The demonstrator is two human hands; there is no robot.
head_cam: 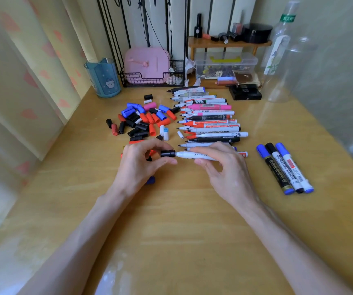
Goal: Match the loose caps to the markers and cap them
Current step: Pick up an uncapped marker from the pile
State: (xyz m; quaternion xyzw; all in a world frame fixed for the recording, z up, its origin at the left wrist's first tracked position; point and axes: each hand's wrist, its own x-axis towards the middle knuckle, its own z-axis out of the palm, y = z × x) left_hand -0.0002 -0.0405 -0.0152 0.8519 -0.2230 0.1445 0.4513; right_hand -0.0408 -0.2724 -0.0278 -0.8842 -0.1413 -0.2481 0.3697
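Observation:
My left hand (143, 160) pinches a black cap (168, 153) that sits on the tip of a white marker (189, 155). My right hand (220, 165) grips that marker's barrel, holding it level above the table. Behind the hands lies a row of several uncapped markers (209, 120), tips pointing left. A pile of loose caps (141, 122) in black, red, blue, pink and white lies left of the row. Three capped markers (286, 167) lie side by side at the right.
The wooden table (171, 220) meets a curtain on the left and a wall on the right. At the back stand a blue cup (104, 78), a wire basket (152, 78) with a pink item, a small shelf, a clear box and a clear bottle (277, 54).

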